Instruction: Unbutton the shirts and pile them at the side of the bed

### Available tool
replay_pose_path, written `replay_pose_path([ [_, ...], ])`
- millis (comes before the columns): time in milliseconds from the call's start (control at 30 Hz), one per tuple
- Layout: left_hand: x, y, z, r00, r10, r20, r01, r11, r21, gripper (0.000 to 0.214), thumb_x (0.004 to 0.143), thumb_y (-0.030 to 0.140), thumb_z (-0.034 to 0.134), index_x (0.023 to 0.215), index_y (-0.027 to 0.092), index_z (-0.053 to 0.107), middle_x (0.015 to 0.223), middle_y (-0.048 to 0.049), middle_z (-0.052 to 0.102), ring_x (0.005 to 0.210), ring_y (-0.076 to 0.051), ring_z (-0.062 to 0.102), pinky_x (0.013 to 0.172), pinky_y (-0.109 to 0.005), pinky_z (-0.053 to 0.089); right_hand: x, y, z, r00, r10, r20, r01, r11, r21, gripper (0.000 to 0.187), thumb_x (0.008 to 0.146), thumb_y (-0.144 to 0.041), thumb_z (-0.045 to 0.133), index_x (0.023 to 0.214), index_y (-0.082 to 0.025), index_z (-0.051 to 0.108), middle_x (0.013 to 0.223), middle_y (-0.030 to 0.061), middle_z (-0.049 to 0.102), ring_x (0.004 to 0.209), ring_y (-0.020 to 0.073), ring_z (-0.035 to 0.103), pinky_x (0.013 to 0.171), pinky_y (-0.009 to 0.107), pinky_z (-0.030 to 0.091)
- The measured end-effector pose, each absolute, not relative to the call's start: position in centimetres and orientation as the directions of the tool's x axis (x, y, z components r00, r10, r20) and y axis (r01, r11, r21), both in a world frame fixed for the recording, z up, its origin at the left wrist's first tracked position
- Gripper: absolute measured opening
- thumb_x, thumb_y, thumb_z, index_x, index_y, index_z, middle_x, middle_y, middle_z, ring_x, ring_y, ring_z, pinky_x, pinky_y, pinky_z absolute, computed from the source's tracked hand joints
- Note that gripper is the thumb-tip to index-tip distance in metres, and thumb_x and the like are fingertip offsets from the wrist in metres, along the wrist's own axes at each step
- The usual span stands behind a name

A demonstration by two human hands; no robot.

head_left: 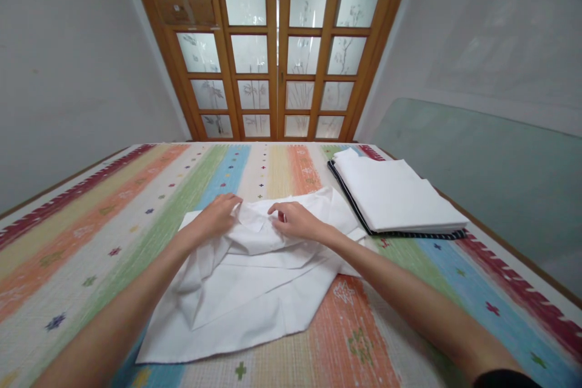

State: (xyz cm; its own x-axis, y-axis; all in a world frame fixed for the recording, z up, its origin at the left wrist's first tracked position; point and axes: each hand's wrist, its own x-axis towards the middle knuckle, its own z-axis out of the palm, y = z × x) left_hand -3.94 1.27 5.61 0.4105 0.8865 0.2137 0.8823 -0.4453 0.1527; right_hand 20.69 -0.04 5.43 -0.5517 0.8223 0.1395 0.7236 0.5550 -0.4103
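A white garment (245, 291) lies spread and partly folded on the striped, many-coloured cover (91, 224) in front of me. My left hand (217, 213) rests on its upper left part, fingers curled and pinching a fold of the cloth. Close beside it, my right hand (294, 219) grips the bunched white fabric near the collar area, fingers bent onto it. Both forearms reach in from the bottom edge. The cloth between the two hands is crumpled.
A neat stack of folded white cloths (395, 197) with a dark striped piece underneath lies at the right rear. Behind the surface stands a wooden door with frosted glass panes (277, 48). Plain walls flank both sides.
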Motion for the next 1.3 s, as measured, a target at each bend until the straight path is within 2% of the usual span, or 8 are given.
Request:
replay_pose_path([
  [133, -0.8, 1.5, 7.0, 0.433, 0.841, 0.323, 0.864, -0.49, 0.119, 0.05, 0.071, 0.0, 0.045, 0.116, 0.016, 0.061, 0.124, -0.0142, 0.061, 0.114, -0.029, 0.055, 0.098, -0.044, 0.042, 18.9, 0.8, 5.0, -0.511, 0.858, 0.053, 0.776, 0.487, -0.4, 0.035, 0.081, -0.019, 0.052, 0.112, -0.018, 0.069, 0.085, 0.0062, 0.072, 0.079, 0.0203, 0.063, 0.068, 0.026, 0.037],
  [267, 1.5, 1.5, 5.3, 0.593, 0.786, 0.174, 0.747, -0.618, 0.245, 0.031, 0.079, 0.01, 0.046, 0.099, 0.017, 0.068, 0.099, -0.0098, 0.07, 0.095, -0.024, 0.063, 0.088, -0.037, 0.047, 18.6, 1.1, 4.0, -0.457, 0.887, 0.067, 0.796, 0.442, -0.413, 0.026, 0.087, -0.023, 0.048, 0.098, -0.015, 0.07, 0.087, 0.0098, 0.071, 0.08, 0.0202, 0.063, 0.068, 0.026, 0.037],
  [367, 2.1, 1.1, 2.7, 0.547, 0.797, 0.255, 0.754, -0.602, 0.263, 0.025, 0.081, 0.012, 0.046, 0.092, 0.014, 0.068, 0.091, -0.0114, 0.069, 0.092, -0.025, 0.062, 0.085, -0.038, 0.047, 19.0, 1.1, 2.8, -0.399, 0.907, 0.137, 0.773, 0.413, -0.482, 0.021, 0.088, -0.022, 0.048, 0.086, -0.014, 0.067, 0.078, 0.0074, 0.069, 0.072, 0.0171, 0.06, 0.065, 0.025, 0.035],
  [600, 1.8, 0.0, 1.2, 0.407, 0.818, 0.407, 0.657, -0.572, 0.491, 0.015, 0.083, 0.021, 0.049, 0.083, 0.017, 0.064, 0.082, -0.0064, 0.066, 0.081, -0.02, 0.06, 0.08, -0.035, 0.048, 20.1, 0.8, 1.0, -0.327, 0.907, 0.265, 0.438, 0.394, -0.808, 0.02, 0.08, -0.027, 0.059, 0.063, -0.017, 0.056, 0.054, -0.0035, 0.053, 0.054, 0.0108, 0.048, 0.054, 0.021, 0.034],
  [800, 1.6, 0.1, 1.7, 0.464, 0.794, 0.393, 0.554, -0.606, 0.571, 0.019, 0.086, 0.032, 0.051, 0.082, 0.017, 0.064, 0.081, -0.005, 0.066, 0.078, -0.018, 0.059, 0.075, -0.031, 0.047, 20.3, 0.2, 0.9, -0.3, 0.919, 0.256, 0.237, 0.332, -0.913, 0.017, 0.071, -0.031, 0.068, 0.067, -0.019, 0.057, 0.052, -0.003, 0.056, 0.049, 0.0117, 0.052, 0.048, 0.021, 0.04],
  [1033, 1.6, -0.3, 1.3, 0.544, 0.722, 0.428, 0.578, -0.692, 0.432, 0.023, 0.091, 0.029, 0.047, 0.081, 0.017, 0.064, 0.076, -0.0057, 0.062, 0.075, -0.017, 0.055, 0.073, -0.031, 0.044, 20.3, 0.5, 0.7, -0.345, 0.936, 0.072, 0.078, 0.105, -0.991, 0.016, 0.067, -0.029, 0.068, 0.07, -0.017, 0.058, 0.052, -0.001, 0.062, 0.044, 0.0128, 0.058, 0.044, 0.022, 0.048],
  [1167, 1.8, -0.6, 0.9, 0.607, 0.654, 0.451, 0.608, -0.748, 0.266, 0.03, 0.095, 0.026, 0.039, 0.08, 0.016, 0.064, 0.075, -0.0079, 0.059, 0.074, -0.018, 0.052, 0.073, -0.033, 0.044, 20.7, 1.1, 0.6, -0.432, 0.901, -0.031, 0.092, 0.01, -0.996, 0.014, 0.067, -0.027, 0.065, 0.075, -0.017, 0.059, 0.049, -0.0045, 0.058, 0.036, 0.0091, 0.049, 0.033, 0.017, 0.038],
  [1300, 1.9, -0.6, 0.7, 0.599, 0.662, 0.451, 0.624, -0.739, 0.255, 0.031, 0.097, 0.028, 0.037, 0.084, 0.016, 0.064, 0.077, -0.0075, 0.059, 0.075, -0.018, 0.053, 0.073, -0.033, 0.044, 20.7, 1.1, 0.5, -0.394, 0.919, 0.008, 0.054, 0.032, -0.998, 0.012, 0.064, -0.023, 0.064, 0.073, -0.017, 0.059, 0.047, -0.0066, 0.054, 0.037, 0.0069, 0.044, 0.036, 0.016, 0.033],
])
